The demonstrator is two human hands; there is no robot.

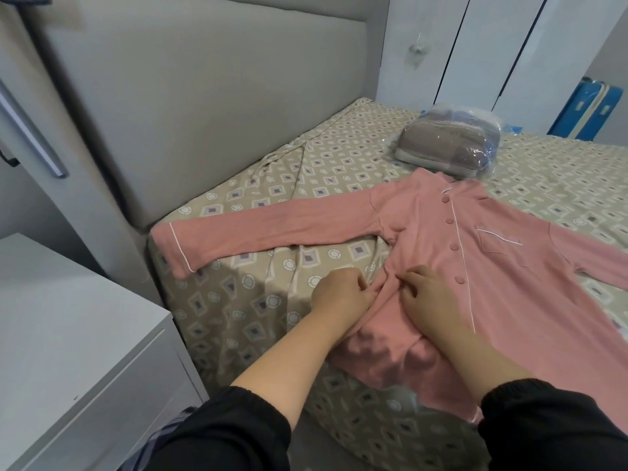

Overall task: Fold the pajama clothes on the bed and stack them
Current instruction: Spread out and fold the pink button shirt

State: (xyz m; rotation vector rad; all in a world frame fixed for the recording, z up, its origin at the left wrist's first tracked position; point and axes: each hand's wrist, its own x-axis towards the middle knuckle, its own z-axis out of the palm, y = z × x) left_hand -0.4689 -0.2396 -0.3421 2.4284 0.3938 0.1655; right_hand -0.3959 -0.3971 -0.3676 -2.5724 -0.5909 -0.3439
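Pajama top (441, 239), pink w/ white piping, lies spread flat and front-up on the bed (339, 158), near the bed's front corner by the headboard (204, 96). Head view, the only one: collar points toward the far side, hem hangs over the near edge of the mattress. One long sleeve (272, 229) stretches straight out to the left, cuff right at the corner of the bed; the other sleeve runs off the right edge of the pic. A row of pink buttons (449, 220) goes down the front, chest pocket (499, 246) just right of them.

Left hand (339, 294) sits at the top's left side edge, below the armpit, fingers curled and pinching a ridge of cloth. Right hand (428, 300) is just beside it, on the body of the top, fingers bent w/ tips gripping the same bunched ridge. The two hands are close together, nearly touching. Both forearms bare, black cuffs pushed up.

A folded grey bundle in clear plastic wrap (448, 144) rests on the bed just beyond the collar. Sheet is beige w/ a diamond-and-circle print, wrinkled near the corner. White nightstand (68, 334) stands left of the bed, white wardrobe doors (475, 45) behind it, and a blue suitcase (584, 110) at far right.
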